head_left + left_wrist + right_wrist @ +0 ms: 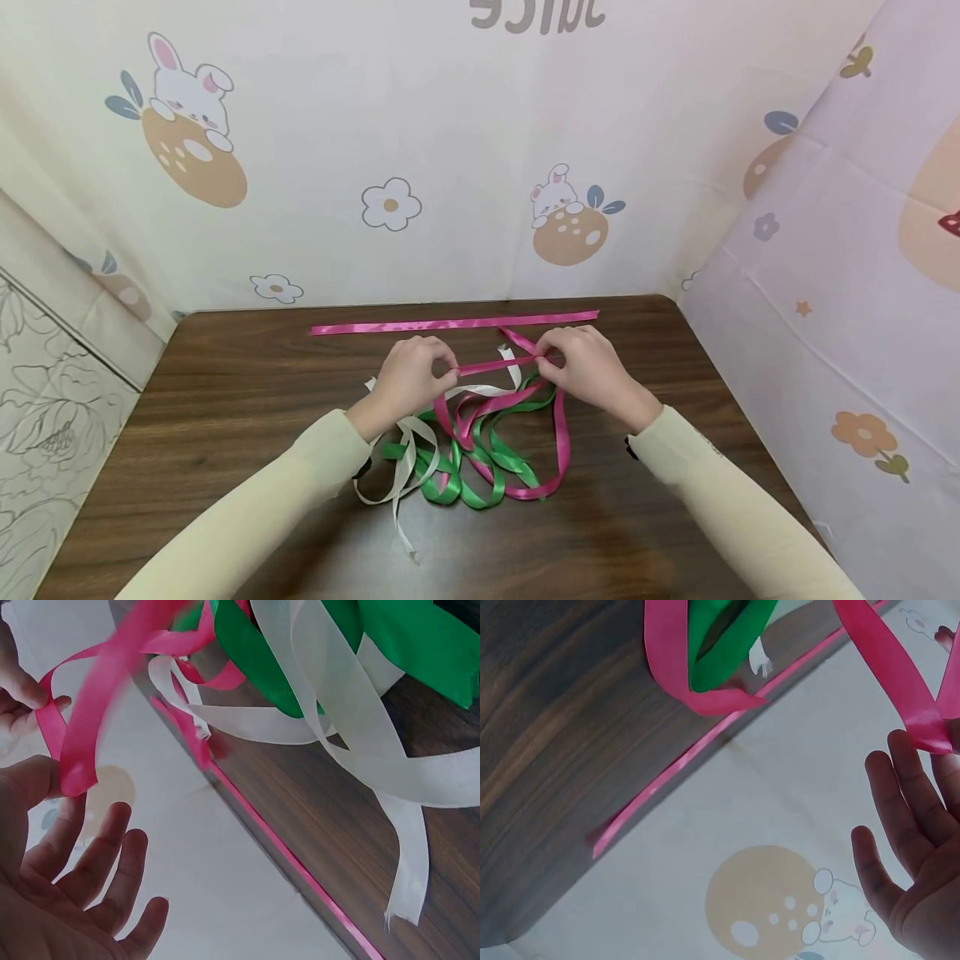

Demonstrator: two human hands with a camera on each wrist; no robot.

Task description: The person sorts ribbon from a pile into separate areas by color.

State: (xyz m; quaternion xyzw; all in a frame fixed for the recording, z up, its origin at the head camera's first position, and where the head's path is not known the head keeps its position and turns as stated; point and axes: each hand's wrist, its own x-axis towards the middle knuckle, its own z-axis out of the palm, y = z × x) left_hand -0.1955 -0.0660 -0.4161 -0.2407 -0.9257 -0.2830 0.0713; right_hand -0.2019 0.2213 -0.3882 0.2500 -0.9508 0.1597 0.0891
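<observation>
A pink ribbon [495, 366] is stretched between both hands above a tangle of ribbons. My left hand [415, 372] pinches it between thumb and index finger, and the other fingers are spread in the left wrist view. On the other side, my right hand [583, 362] pinches the same ribbon with thumb and fingertips. Lengths of pink hang from both grips down into the pile. Below the hands lie looped green ribbon [480, 492] and white ribbon [405, 467], mixed with pink loops. A frayed white end [407, 907] shows in the left wrist view.
A separate pink ribbon [450, 323] lies straight along the back edge of the dark wooden table [225, 400]. Behind the table hangs a pale printed curtain [450, 108] with rabbits and flowers, and another printed cloth [840, 250] borders the right side.
</observation>
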